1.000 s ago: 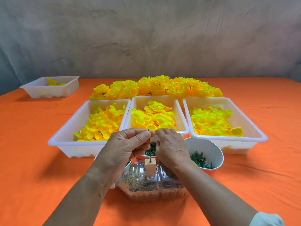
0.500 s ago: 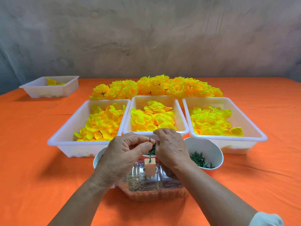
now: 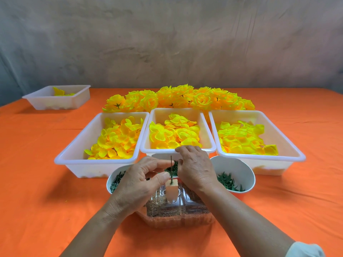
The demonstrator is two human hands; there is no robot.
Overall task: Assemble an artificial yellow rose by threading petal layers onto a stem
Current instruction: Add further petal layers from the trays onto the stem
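Note:
A thin dark stem (image 3: 171, 161) stands upright in a small pale block (image 3: 171, 190) set in a clear plastic container (image 3: 167, 210). Low on the stem sits a small green calyx piece (image 3: 172, 175). My left hand (image 3: 137, 184) is left of the stem, its thumb tip against the green piece and its index finger just above. My right hand (image 3: 196, 169) is right of the stem with fingers curled toward the same piece; its fingertips are mostly hidden. Three white trays hold yellow petal layers: left tray (image 3: 74, 154), middle tray (image 3: 211, 145), right tray (image 3: 297, 154).
White bowls of green parts stand left (image 3: 115, 179), right (image 3: 239, 169) and behind the stem (image 3: 159, 157). A row of finished yellow roses (image 3: 176, 98) lies behind the trays. A small white tray (image 3: 55, 105) sits far left on the orange cloth (image 3: 37, 201).
Both hands have moved down from the top of the stem toward the block, bringing the green piece down with them. The stem's top now stands bare above them.

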